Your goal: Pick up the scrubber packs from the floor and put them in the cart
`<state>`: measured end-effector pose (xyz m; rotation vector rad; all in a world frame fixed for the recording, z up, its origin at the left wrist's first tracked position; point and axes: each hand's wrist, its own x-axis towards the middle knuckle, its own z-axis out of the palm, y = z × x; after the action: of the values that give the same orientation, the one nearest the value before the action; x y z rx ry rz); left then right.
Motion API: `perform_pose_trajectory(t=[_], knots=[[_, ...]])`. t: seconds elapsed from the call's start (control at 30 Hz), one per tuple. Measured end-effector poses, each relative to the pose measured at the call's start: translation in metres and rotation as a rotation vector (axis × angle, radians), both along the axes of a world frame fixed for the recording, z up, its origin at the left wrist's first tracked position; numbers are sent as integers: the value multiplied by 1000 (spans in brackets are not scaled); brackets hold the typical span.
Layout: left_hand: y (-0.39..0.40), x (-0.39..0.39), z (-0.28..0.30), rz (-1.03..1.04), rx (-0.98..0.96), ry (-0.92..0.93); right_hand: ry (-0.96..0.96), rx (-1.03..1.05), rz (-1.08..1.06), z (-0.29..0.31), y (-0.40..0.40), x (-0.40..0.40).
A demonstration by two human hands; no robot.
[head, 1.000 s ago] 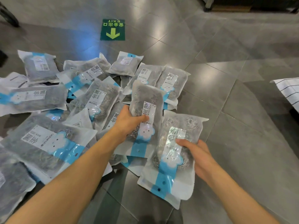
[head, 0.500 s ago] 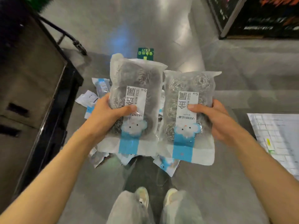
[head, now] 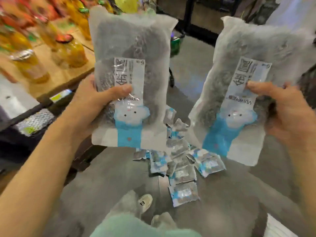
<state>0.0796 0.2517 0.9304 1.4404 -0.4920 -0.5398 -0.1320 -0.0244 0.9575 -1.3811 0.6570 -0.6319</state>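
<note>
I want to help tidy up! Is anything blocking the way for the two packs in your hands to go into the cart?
Hard to tell: the left hand and right hand each grip a scrubber pack in the air, but no cart is clearly visible.

Left hand (head: 95,101) grips left scrubber pack (head: 130,79), right hand (head: 289,113) grips right scrubber pack (head: 253,93); both raised, filling upper view. Open gap between packs, grey floor (head: 188,69) visible through it. Left side blocked: wooden shelf (head: 65,72) crowded with blurred orange bottles (head: 71,53), dark ledge beneath. Below: pile of packs on floor (head: 181,168), just beyond shoe (head: 145,201). Bare floor either side of pile.
</note>
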Motion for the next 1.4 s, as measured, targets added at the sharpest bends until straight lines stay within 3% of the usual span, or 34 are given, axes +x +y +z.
perform_pose_trajectory(t=[0.3, 0.6, 0.83, 1.13, 1.4], knots=[[210, -62, 26, 663, -90, 44, -14, 103, 712, 31, 135, 141], [409, -140, 17, 1256, -165, -13, 77, 103, 1268, 22, 390, 242], [538, -193, -10, 1570, -189, 86, 166, 25, 1589, 3, 592, 264], [623, -233, -47, 1899, -226, 230, 280, -5, 1916, -31, 777, 287], [643, -189, -108, 2191, -405, 369, 422, -158, 2239, -99, 923, 345]])
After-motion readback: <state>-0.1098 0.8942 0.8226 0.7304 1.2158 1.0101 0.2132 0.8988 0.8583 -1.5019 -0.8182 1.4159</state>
